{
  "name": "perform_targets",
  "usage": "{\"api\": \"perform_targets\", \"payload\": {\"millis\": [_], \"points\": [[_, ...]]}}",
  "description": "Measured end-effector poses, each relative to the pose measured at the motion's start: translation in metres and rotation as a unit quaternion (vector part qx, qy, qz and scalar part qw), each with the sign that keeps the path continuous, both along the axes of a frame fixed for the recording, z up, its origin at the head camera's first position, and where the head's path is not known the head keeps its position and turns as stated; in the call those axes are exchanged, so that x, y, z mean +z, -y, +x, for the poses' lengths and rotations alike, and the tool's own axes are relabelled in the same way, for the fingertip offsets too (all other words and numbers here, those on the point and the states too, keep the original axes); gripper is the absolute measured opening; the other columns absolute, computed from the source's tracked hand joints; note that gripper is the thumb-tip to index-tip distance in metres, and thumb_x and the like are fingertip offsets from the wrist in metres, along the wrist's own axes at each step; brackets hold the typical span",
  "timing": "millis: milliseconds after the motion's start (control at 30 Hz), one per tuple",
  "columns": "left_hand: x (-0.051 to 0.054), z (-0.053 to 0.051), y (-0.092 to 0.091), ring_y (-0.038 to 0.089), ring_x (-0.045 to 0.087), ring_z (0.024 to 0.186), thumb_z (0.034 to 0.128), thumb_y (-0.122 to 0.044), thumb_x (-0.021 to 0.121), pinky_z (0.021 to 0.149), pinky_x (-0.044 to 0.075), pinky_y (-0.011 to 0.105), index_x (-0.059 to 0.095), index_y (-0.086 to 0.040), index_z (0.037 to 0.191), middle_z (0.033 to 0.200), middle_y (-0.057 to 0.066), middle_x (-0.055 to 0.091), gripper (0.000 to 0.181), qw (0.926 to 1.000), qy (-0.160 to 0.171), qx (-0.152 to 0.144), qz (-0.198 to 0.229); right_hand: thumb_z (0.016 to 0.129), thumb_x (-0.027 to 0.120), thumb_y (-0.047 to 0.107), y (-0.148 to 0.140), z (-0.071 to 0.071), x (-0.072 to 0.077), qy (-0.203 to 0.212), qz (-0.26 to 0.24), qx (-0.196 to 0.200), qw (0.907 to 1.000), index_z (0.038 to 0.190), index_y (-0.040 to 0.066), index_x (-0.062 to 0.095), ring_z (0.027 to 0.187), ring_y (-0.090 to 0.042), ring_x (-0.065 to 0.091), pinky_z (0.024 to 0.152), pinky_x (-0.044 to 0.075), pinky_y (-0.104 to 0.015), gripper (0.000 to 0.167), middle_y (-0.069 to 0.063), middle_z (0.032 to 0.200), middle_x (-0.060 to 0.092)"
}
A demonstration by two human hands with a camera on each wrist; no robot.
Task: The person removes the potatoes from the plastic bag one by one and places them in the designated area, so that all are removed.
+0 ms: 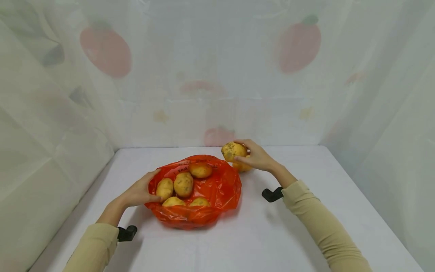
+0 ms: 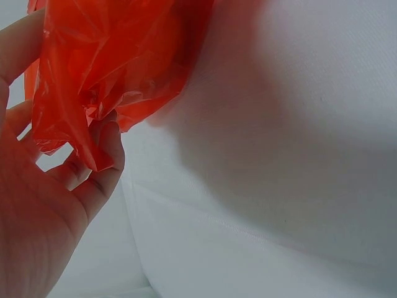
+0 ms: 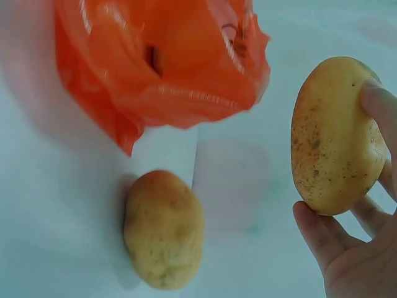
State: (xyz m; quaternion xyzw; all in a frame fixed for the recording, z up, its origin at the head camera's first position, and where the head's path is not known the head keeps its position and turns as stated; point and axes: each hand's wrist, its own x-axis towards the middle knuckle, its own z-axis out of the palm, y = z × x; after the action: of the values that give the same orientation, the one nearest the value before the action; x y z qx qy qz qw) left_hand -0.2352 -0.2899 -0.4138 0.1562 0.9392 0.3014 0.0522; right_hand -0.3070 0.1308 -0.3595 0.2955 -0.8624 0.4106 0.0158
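A red plastic bag (image 1: 217,189) lies wide open on the table with several potatoes inside, one of them a potato (image 1: 183,184) near its middle. My left hand (image 1: 137,192) grips the bag's left rim; in the left wrist view the fingers of that hand (image 2: 56,180) hold the bunched red plastic (image 2: 118,56). Just beyond the bag's right back edge, my right hand (image 1: 256,155) holds a potato (image 1: 233,152) raised above the table. The right wrist view shows this potato (image 3: 338,136) between the thumb and fingers of the hand (image 3: 366,261).
Another potato (image 3: 164,230) rests on the white table (image 1: 272,234) right of the bag, partly behind my right hand in the head view. White sheeting with printed fruit (image 1: 106,51) hangs behind the table and along both sides.
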Motion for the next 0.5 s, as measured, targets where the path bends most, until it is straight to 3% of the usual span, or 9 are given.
{"api": "perform_targets", "payload": {"millis": [500], "points": [[-0.002,-0.001,0.001,0.042,0.032,0.128,0.0671,-0.031,0.080,0.100,0.028,0.063,0.022,-0.002,0.144,0.143,0.022,0.031,0.101,1.0000,-0.001,-0.001,0.001,0.084,0.067,0.026,-0.035,-0.014,-0.017,-0.007,0.010,-0.074,0.9972,0.135,0.009,0.042,0.115,-0.028,0.046,0.091,0.046,-0.043,0.060,-0.014,0.134,0.042]]}}
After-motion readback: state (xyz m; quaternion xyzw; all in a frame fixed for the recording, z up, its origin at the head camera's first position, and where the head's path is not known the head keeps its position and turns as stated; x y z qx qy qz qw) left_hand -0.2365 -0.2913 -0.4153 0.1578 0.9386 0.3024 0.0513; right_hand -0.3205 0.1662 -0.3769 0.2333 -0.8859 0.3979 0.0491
